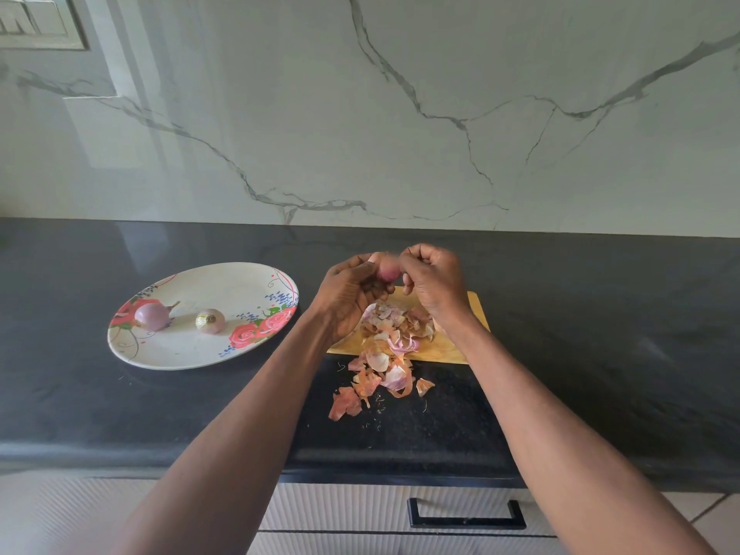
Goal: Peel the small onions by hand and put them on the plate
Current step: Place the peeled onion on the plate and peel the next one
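Nearest: white ribbed drawer front with a black handle (pixel 466 514) under the counter edge, both forearms reaching over it.

Dark stone counter (pixel 600 354). Loose papery peels (pixel 374 380), orange-pink and white, spill off the near edge of a wooden cutting board (pixel 452 348) onto the counter; more peels are heaped on the board itself. Most of the board is covered by hands and peels, only its near strip and right corner show.

Above the board, both hands meet around one small onion (pixel 387 269). Left hand (pixel 352 294) has fingers curled under and around it, cupping it. Right hand (pixel 434 280) is closed, fingertips pinching at the onion's top or skin. The exact contact point is hidden by the knuckles. Only a pink, glossy sliver of the onion is visible between the hands, slightly motion-blurred; can't tell how much skin remains.

Left, well apart from the board: oval floral plate (pixel 240 282) with two onions. The left plate onion (pixel 151 316) is purple-pink and smooth, with the stem tail still on. The right plate onion (pixel 210 320) is paler, root end facing the camera.

Far: marble-veined backsplash (pixel 400 114); switch plate (pixel 36 22) cut off at the top left.
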